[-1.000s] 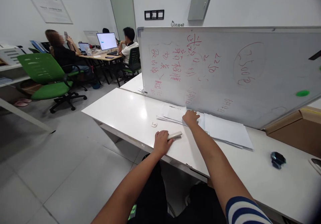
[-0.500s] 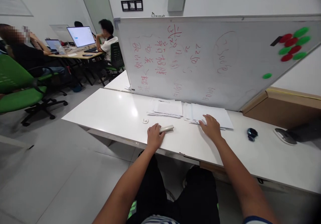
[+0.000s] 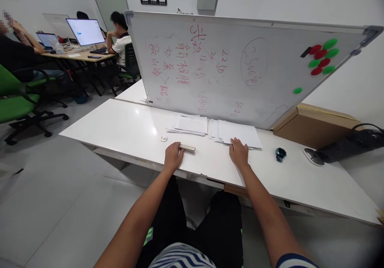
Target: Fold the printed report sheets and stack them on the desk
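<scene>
My left hand [image 3: 173, 157] is closed around one end of a pale stapler [image 3: 188, 148], which lies along the white tabletop and points to the right. My right hand [image 3: 239, 153] rests at the front edge of the right-hand paper stack [image 3: 240, 134], fingertips touching the sheets and thumb apart from the fingers. Left of that pile, a second stack of printed papers [image 3: 192, 124] lies with slightly uneven edges. A small white ring-shaped item [image 3: 163, 139], perhaps a roll of tape, sits on the table beyond my left hand.
A whiteboard [image 3: 222, 68] with red writing and magnets stands behind the papers. To the right are a dark watch-like object [image 3: 280, 154], a computer mouse [image 3: 313, 156], a black bag [image 3: 351, 146] and a cardboard box [image 3: 312, 126]. People sit at a desk [image 3: 81, 57] far left.
My right hand has drawn back from over the right stack to its front edge. The left hand stays on the stapler. The whole view has shifted to the right.
</scene>
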